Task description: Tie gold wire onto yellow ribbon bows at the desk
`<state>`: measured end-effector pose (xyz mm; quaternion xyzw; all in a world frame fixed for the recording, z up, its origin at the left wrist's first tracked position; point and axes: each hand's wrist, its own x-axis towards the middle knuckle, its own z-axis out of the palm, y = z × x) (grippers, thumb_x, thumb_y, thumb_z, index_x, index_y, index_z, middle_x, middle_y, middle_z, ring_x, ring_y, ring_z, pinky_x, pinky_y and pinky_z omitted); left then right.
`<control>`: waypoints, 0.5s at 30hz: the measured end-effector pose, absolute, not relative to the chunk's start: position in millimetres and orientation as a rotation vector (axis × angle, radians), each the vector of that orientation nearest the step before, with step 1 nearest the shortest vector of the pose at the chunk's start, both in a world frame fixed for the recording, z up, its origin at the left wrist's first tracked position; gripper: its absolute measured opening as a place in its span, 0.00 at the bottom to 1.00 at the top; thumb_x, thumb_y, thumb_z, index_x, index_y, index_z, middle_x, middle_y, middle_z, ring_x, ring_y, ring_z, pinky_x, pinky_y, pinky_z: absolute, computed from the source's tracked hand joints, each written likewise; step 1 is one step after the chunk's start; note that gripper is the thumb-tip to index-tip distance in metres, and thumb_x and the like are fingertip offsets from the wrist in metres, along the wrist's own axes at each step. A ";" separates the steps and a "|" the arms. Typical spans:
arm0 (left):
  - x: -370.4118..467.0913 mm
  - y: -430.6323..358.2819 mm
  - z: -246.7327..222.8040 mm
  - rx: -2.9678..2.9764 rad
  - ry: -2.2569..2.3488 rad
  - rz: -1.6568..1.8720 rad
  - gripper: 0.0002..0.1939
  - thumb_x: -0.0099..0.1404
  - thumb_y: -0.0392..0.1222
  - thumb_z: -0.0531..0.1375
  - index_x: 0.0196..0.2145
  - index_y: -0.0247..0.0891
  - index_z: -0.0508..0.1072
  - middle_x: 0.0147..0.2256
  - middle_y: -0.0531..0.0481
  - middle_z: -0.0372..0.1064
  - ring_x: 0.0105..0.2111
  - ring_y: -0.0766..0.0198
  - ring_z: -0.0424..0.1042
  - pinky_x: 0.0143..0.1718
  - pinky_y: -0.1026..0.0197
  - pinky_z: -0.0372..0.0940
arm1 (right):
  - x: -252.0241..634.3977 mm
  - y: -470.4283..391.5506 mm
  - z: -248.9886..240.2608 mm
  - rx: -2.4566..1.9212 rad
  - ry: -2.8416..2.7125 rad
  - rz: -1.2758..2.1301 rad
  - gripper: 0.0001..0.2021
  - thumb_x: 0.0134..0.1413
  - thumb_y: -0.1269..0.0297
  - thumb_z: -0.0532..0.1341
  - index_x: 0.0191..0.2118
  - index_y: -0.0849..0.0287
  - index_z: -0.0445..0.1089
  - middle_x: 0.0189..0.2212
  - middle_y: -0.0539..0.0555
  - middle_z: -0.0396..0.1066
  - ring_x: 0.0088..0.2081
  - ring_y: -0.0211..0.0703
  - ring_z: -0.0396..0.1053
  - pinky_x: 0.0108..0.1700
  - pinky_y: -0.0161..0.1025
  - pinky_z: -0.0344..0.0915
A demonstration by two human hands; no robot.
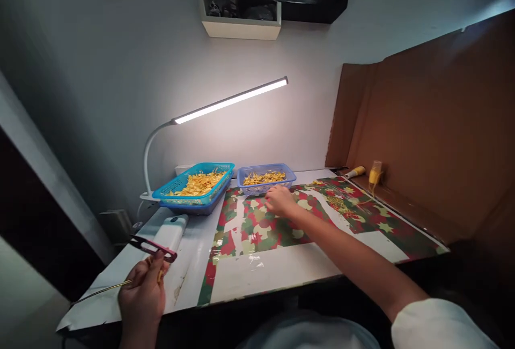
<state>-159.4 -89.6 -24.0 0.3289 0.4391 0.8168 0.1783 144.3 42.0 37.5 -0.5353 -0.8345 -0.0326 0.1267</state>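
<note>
My left hand is closed around thread snips with a reddish edge, held over the table's left side. A thin gold cord runs out leftward from the same hand, and a small yellow piece shows by its fingers. Stretched far forward, my right hand is at the front right of a purple basket of small golden pieces. Its fingers are curled together, and whatever they hold is hidden. Left of it, a turquoise basket holds more golden pieces.
A lit desk lamp arches over the baskets. A white box-like device lies near my left hand. Camouflage-patterned sheeting covers the table. At right, a brown cardboard panel stands beside a glue-like bottle and a yellow spool.
</note>
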 end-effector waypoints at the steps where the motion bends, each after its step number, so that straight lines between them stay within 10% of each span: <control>1: -158.7 -89.7 -23.4 0.870 1.210 2.296 0.37 0.35 0.49 0.73 0.12 0.35 0.45 0.14 0.58 0.53 0.19 0.73 0.61 0.20 0.70 0.59 | 116.0 43.5 40.1 -1.532 -2.418 -0.085 0.16 0.56 0.57 0.54 0.43 0.57 0.73 0.48 0.59 0.71 0.54 0.53 0.62 0.55 0.49 0.56; 8: -157.9 -91.8 -24.4 0.753 1.102 2.271 0.37 0.34 0.44 0.74 0.13 0.34 0.44 0.15 0.60 0.50 0.19 0.74 0.59 0.20 0.71 0.57 | -16.9 48.8 42.3 -1.339 -2.337 0.040 0.28 0.55 0.43 0.54 0.57 0.53 0.56 0.46 0.56 0.72 0.45 0.49 0.71 0.41 0.40 0.63; 15: -158.9 -93.1 -30.6 0.828 1.147 2.263 0.34 0.41 0.46 0.72 0.14 0.36 0.45 0.16 0.59 0.50 0.19 0.74 0.58 0.21 0.69 0.59 | -16.0 67.1 43.0 -1.277 -2.415 -0.012 0.23 0.55 0.45 0.55 0.51 0.54 0.60 0.44 0.59 0.73 0.43 0.53 0.72 0.39 0.40 0.63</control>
